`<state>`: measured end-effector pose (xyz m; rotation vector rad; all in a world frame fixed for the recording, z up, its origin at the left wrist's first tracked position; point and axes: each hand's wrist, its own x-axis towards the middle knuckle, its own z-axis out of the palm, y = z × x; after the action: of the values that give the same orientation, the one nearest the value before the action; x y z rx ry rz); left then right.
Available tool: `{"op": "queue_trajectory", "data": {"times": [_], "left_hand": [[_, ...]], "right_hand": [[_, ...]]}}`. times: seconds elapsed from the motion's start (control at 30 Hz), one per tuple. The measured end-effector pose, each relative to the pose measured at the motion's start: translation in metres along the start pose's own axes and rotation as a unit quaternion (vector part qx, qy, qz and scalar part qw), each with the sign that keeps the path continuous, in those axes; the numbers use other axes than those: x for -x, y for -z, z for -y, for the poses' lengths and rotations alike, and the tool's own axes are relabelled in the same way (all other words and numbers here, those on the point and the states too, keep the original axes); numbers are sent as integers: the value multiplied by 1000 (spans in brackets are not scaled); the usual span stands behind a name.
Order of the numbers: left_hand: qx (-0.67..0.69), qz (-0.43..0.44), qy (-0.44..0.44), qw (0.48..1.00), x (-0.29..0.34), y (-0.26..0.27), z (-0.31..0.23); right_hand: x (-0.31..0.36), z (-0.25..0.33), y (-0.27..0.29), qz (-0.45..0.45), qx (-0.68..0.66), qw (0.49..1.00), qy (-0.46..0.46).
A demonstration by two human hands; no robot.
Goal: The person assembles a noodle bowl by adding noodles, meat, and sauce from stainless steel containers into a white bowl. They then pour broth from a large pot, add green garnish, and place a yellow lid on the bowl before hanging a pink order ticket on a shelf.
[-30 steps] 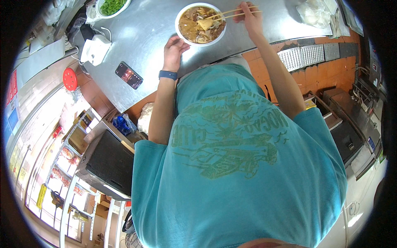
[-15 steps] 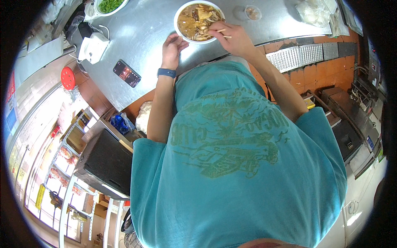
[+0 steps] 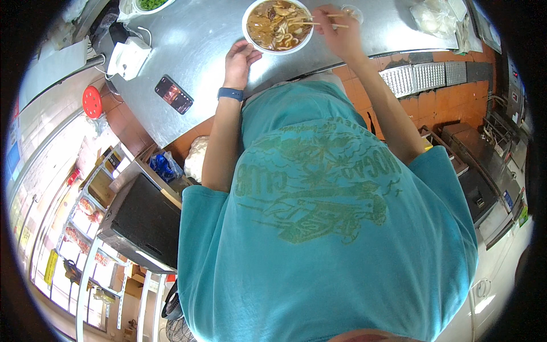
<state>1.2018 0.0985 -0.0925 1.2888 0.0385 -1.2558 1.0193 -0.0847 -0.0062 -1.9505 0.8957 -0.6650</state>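
A round white bowl (image 3: 245, 33) holds noodles (image 3: 283, 37) in brown broth with yellowish and dark pieces. It stands near the front edge of the metal table. My left hand (image 3: 241, 61) is at its near-left rim, fingers curled in and touching its side. To the right of the bowl, my right hand (image 3: 338, 37) grips a pair of light chopsticks (image 3: 302, 23), whose tips reach over the noodles. Partly behind that hand is a small clear cup (image 3: 354, 11); what it contains is hard to make out.
On the metal table (image 3: 196, 45) lie a phone (image 3: 174, 94) with a lit screen and a white device (image 3: 130, 58) with a cable. A bowl of chopped greens (image 3: 150, 4) stands far left, a plastic bag of pale items (image 3: 431, 19) far right. A red stool (image 3: 92, 102) is beyond the left edge.
My right hand has moved right, away from the bowl, and more of the chopsticks and noodles shows. My left hand has come closer against the bowl's rim.
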Motion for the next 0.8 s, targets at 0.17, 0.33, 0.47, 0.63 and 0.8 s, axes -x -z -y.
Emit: {"op": "queue_trajectory", "data": {"times": [0.17, 0.33, 0.47, 0.63, 0.8], "left_hand": [[26, 5, -9, 1000, 0, 0, 1], [26, 1, -8, 1000, -1, 0, 2], [30, 4, -9, 999, -2, 1, 4], [32, 3, -3, 999, -2, 1, 4], [19, 5, -5, 1000, 0, 0, 2]], "right_hand": [[16, 12, 8, 5, -15, 999, -42], [22, 6, -22, -18, 3, 997, -69], [16, -4, -35, -16, -15, 991, -132], [10, -15, -39, -42, -59, 987, -145], [2, -59, -52, -78, -231, 944, -224]]}}
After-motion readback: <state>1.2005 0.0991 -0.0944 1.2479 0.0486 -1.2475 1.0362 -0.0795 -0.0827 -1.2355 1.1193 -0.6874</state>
